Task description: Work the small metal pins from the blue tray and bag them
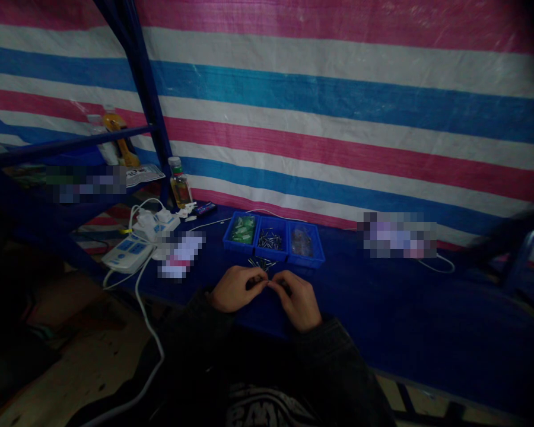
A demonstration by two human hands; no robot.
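My left hand (239,289) and my right hand (297,299) meet over the front part of the blue table, fingertips pinched together. Whatever lies between the fingertips is too small to make out. Just beyond my hands is a loose pile of thin dark and silvery pieces (261,264). Behind it stand three blue trays side by side. The left tray (240,247) holds green packets (242,228), the middle tray (272,252) many small metallic pin-like pieces (270,239), and the right tray (306,261) clear, plastic-looking items (301,240).
White power strips (127,254) with plugs and a cable (143,308) lie at left, beside a blurred-out flat object (182,255). A bottle (180,184) stands behind them. Blue metal posts (146,89) rise at left. A striped sheet (338,118) hangs behind the table (382,314).
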